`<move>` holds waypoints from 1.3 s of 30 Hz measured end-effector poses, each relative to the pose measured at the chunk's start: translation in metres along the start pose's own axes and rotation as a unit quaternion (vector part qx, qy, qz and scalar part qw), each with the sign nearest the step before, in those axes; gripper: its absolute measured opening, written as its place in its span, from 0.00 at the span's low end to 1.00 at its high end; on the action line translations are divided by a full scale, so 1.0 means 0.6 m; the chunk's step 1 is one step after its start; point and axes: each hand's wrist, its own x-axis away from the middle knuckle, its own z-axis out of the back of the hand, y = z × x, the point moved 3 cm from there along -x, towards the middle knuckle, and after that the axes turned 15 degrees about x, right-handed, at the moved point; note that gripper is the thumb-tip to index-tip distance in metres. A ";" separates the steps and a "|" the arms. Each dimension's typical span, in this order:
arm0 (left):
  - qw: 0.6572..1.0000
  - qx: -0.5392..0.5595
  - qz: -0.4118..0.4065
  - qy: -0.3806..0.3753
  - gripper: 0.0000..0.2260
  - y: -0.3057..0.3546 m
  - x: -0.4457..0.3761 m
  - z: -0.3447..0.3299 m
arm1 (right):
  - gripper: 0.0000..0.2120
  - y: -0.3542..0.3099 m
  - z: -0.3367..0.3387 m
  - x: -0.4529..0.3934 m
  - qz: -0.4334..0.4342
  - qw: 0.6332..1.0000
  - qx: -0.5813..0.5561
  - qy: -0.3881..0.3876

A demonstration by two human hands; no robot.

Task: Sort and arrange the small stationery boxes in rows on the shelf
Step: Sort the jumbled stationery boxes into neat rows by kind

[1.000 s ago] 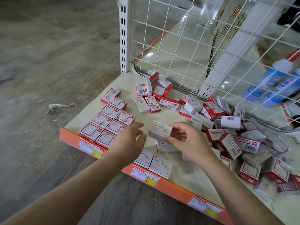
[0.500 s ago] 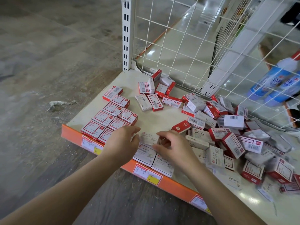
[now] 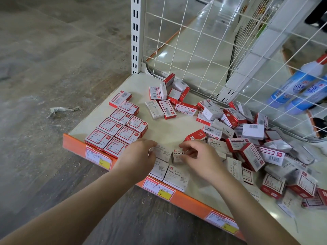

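On the shelf (image 3: 169,131), the right hand (image 3: 200,158) pinches a small white box marked STAPLES (image 3: 178,155) between thumb and curled fingers, its grip closed on the box's right end. The box lies just left of that hand, its long axis running roughly left to right, set close beside a white PAPER CLIPS box (image 3: 161,152). The left hand (image 3: 139,156) rests on that neighbour's left side with fingers loosely bent; whether it actually grips it cannot be told. Two more white boxes (image 3: 169,173) sit at the shelf's front edge, directly nearer the person. Red-and-white boxes (image 3: 120,128) already stand in rows to the left; the unsorted heap (image 3: 251,138) lies to the right. The right hand is plainly the nearer for seating the STAPLES box.
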 end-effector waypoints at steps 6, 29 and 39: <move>1.000 0.009 0.001 -0.006 0.15 0.006 -0.002 -0.005 | 0.18 0.016 -0.007 0.005 0.033 0.995 0.096 -0.007; 1.000 -0.014 -0.008 -0.010 0.18 0.009 -0.003 -0.004 | 0.14 -0.019 -0.019 -0.011 0.034 0.999 0.027 -0.001; 1.000 -0.025 0.001 0.002 0.17 0.003 0.003 -0.008 | 0.17 -0.026 -0.029 -0.008 0.034 0.999 -0.007 -0.013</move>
